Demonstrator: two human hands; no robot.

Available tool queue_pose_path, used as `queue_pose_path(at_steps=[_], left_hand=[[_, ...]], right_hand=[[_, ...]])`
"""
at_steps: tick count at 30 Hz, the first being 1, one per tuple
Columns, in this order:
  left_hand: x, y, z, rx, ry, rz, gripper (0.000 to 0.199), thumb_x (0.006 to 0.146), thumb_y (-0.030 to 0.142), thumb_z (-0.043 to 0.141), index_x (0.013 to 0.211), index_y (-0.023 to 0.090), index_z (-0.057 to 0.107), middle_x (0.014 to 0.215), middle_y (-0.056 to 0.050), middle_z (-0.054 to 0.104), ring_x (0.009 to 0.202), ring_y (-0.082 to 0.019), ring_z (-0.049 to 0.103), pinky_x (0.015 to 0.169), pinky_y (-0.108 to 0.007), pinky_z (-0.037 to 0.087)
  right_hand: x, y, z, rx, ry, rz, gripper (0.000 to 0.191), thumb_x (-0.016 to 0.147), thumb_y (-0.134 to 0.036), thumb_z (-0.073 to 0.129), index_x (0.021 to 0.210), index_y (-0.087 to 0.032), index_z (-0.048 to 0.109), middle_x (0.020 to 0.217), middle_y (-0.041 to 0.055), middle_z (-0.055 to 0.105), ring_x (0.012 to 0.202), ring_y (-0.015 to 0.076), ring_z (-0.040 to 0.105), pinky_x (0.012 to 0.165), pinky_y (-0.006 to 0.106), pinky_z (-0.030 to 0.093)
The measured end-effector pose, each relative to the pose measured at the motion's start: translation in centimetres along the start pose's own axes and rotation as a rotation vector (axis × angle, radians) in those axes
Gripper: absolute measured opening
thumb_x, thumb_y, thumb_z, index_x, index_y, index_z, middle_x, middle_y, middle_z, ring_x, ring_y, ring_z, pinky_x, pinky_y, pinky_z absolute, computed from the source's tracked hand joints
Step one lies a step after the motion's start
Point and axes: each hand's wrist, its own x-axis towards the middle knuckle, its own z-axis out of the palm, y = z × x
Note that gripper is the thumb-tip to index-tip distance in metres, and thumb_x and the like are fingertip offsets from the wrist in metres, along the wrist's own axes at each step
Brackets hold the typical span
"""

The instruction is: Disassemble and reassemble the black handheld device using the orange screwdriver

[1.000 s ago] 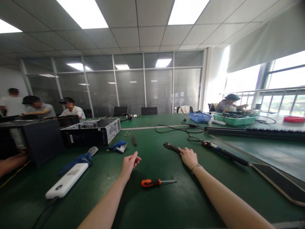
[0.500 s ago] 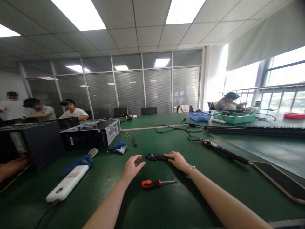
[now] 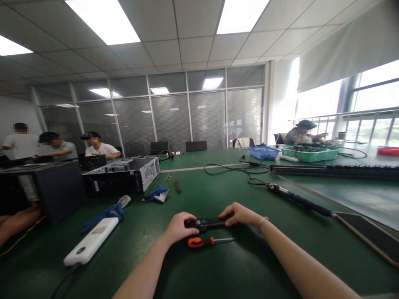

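Observation:
A slim, oblong black device point(image 3: 210, 224) of a kind I cannot make out lies crosswise between both of my hands, low over the green table point(image 3: 187, 265). My left hand point(image 3: 180, 226) grips its left end, thumb in front and fingers behind. At the opposite end, my right hand point(image 3: 242, 215) pinches it between thumb and fingers. Just in front of the device, a screwdriver point(image 3: 199, 241) with an orange and black handle rests on the table, its shaft pointing right. Neither hand touches the screwdriver.
To the left lie a white power bank-like box point(image 3: 92, 241) with a cable and blue gloves point(image 3: 104, 216). Behind stands an open computer case point(image 3: 121, 174). On the right are a soldering-iron-like black rod point(image 3: 301, 199), blue basket point(image 3: 264, 153) and green basket point(image 3: 318, 154). Several people work around.
My left hand has closed on the device's left end. My right hand has gone from resting on it to pinching it. The device has come nearer to me, close behind the screwdriver.

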Motion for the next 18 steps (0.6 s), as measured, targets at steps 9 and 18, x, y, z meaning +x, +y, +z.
queue_pose_path(at_steps=[9,18], left_hand=[[-0.1,0.6,0.1,-0.014,-0.034,0.017,0.041,0.062,0.044,0.077,0.095,0.019,0.071,0.09,-0.003,0.068,0.081,-0.019,0.06,0.071,-0.026,0.045],[-0.2,0.7,-0.2,-0.064,-0.048,0.018,0.039,0.063,0.042,0.077,0.094,0.018,0.072,0.092,-0.004,0.068,0.083,-0.021,0.061,0.072,-0.027,0.045]], right_hand=[[-0.8,-0.4,-0.6,0.052,-0.064,0.016,0.044,0.062,-0.039,0.076,0.102,-0.019,0.074,0.096,0.0033,0.072,0.086,0.0201,0.063,0.081,0.029,0.048],[-0.3,4.0,-3.9,-0.046,0.585,0.186,0.043,0.075,-0.045,0.061,0.104,-0.016,0.072,0.103,0.0082,0.072,0.095,0.0229,0.064,0.09,0.032,0.047]])
